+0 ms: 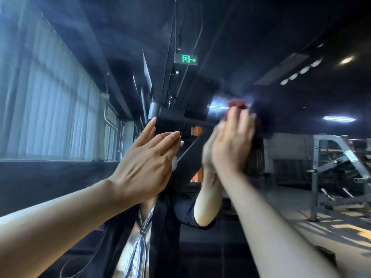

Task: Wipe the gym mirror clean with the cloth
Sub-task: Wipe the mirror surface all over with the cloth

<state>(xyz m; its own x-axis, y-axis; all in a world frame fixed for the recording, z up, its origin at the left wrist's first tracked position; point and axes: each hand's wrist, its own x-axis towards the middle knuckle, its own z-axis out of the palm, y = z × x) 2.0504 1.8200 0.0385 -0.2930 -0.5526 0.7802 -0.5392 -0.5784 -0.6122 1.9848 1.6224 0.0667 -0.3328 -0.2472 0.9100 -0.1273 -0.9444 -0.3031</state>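
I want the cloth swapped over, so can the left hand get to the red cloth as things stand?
Probably yes. The left hand lies flat and open against the mirror, holding nothing, beside the right hand, which presses the red cloth to the glass. Nothing shows between them.

Dim room, pale daylight from the windows at left, right hand motion-blurred, edges wide-angle bent.
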